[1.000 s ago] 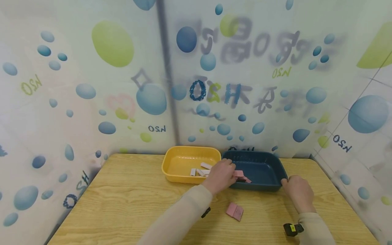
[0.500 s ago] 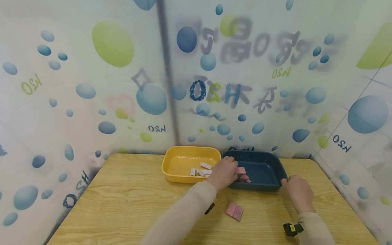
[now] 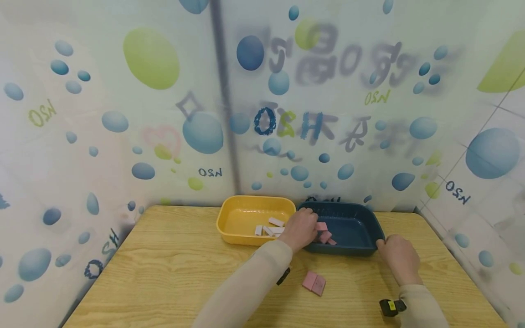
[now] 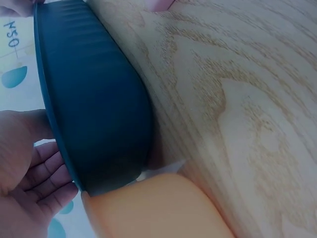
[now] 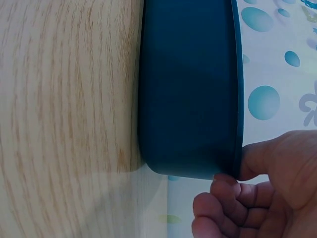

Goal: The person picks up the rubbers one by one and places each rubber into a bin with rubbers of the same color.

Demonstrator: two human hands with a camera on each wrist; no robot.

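My left hand [image 3: 301, 229] reaches over the front rim at the left end of a dark blue tray [image 3: 353, 228]. In the left wrist view the rim hides its fingertips, so I cannot tell whether they grip anything. Several pink blocks [image 3: 326, 236] lie inside the tray, right beside those fingers. At the tray's front right corner, my right hand [image 3: 399, 258] pinches the rim between thumb and index finger, as the right wrist view shows. Two pink blocks [image 3: 314, 283] lie side by side on the wooden table [image 3: 176, 269], in front of the tray.
A yellow tray [image 3: 246, 214] stands to the left, touching or nearly touching the dark blue one. Several white blocks [image 3: 275, 222] lie in it. Behind the table hangs a patterned sheet [image 3: 164, 136] with blue and green dots.
My left hand has shifted slightly right within the dark blue tray, and the pink blocks beside its fingers have changed position a little. The right hand stays at the corner.
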